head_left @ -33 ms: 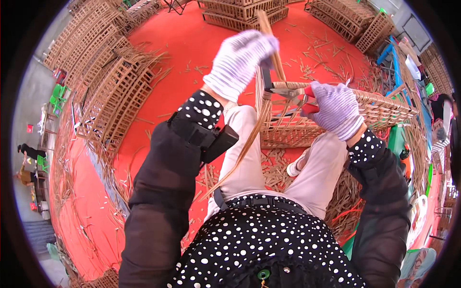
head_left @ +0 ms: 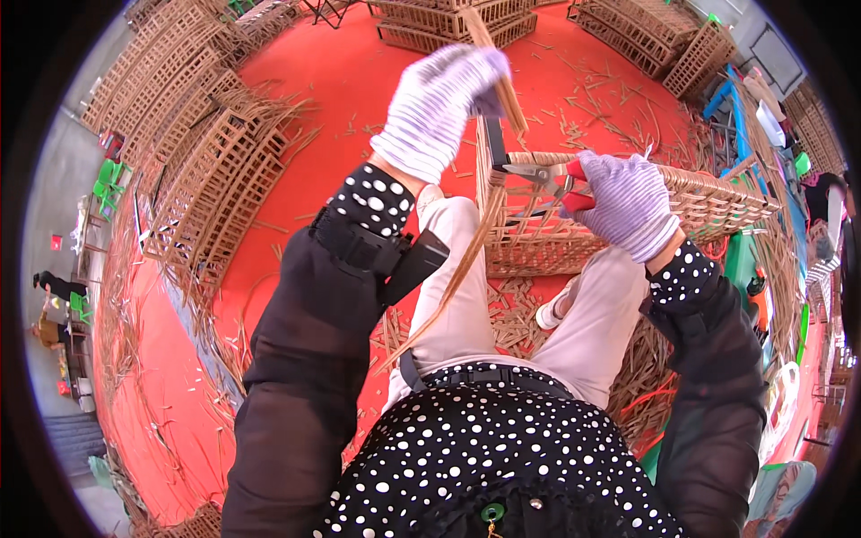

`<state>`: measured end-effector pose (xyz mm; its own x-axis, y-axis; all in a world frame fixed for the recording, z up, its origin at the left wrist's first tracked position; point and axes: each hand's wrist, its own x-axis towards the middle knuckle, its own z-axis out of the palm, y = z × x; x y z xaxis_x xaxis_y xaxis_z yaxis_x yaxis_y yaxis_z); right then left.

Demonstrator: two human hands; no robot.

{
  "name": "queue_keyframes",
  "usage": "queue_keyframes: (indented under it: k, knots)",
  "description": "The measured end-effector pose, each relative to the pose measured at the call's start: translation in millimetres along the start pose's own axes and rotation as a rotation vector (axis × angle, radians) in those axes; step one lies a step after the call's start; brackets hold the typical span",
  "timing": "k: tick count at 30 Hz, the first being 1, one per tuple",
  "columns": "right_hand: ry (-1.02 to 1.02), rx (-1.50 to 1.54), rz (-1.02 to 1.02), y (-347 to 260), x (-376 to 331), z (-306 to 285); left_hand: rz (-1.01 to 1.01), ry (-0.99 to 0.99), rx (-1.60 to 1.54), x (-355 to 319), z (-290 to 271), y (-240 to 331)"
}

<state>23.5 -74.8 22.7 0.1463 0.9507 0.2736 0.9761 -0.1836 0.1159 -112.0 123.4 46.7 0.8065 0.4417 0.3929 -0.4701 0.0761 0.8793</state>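
My left hand (head_left: 435, 112), in a striped white and purple glove, is raised left of the basket and closed on a flat brown weaving strip (head_left: 511, 100). The strip's lower end hangs just above the basket rim. My right hand (head_left: 623, 202), gloved alike, grips red-handled scissors (head_left: 538, 172). Their metal blades lie at the rim's near left corner. The woven brown basket (head_left: 543, 258) is tilted in front of my knees, with a black bar (head_left: 494, 143) at that corner. A long loose strip (head_left: 453, 287) trails from the corner down across my left thigh.
Stacked woven baskets (head_left: 215, 193) stand at the left, and more baskets (head_left: 457, 31) at the far side. Cut strip scraps (head_left: 516, 327) litter the red floor (head_left: 359, 90) around my feet. A blue frame (head_left: 717, 100) stands at the right, with other people beyond.
My left hand has moved slightly up and left with the strip. The strip's lower end has come away from the basket rim. My right hand with the scissors has hardly moved.
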Motion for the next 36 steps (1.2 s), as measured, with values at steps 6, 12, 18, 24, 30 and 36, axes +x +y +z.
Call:
queue_keyframes:
  k: [6,12,18,24,30,36]
  knots:
    - [0.173,-0.105,0.384,38.7,-92.5,-32.0,-0.228,0.049,0.795,-34.7,-49.8,8.9]
    - [0.057,-0.082,1.441,81.3,-350.7,-52.3,-0.106,-0.047,1.570,-99.4,-47.8,-43.3]
    - [-0.447,-0.232,1.977,8.7,-470.0,-70.8,0.642,-0.315,1.492,-38.7,-0.1,-34.3]
    - [-0.292,-0.333,1.933,-5.8,-479.9,-46.5,0.831,-0.541,1.239,-0.3,-25.8,-64.5]
    - [0.173,-0.451,1.447,7.1,-408.8,-70.2,0.923,-0.430,1.028,-0.1,3.7,-70.2]
    - [0.276,0.135,0.813,18.4,-222.4,-63.8,0.936,-0.362,1.105,-45.5,53.0,-59.6]
